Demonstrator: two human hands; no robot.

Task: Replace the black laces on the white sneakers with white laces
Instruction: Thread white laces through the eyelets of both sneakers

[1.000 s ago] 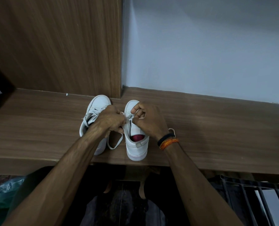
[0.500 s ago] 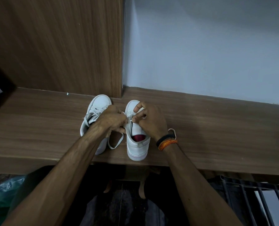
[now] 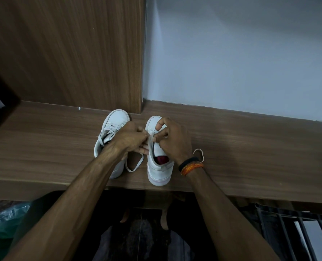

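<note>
Head view: two white sneakers are shown side by side on a wooden surface, toes pointed toward the back wall. The left sneaker is laced with a white lace and is partly covered by the left forearm. The right sneaker is positioned just beside it, heel near the front edge of the surface, with a dark red lining visible in its opening.

The left hand is held over the gap between the two sneakers; its fingers are curled and a section of the white lace is pinched at the upper eyelets of the right sneaker. The right hand is placed over the tongue of the same sneaker; its thumb and fingers are curled and closed on the same lace, while the index finger is raised over the toe area.

A loose loop of the lace is laid on the surface between the sneakers, and a second loop is seen beside the right wrist. A black band and an orange thread band are worn on that wrist. A wooden panel is fixed behind the left sneaker.
</note>
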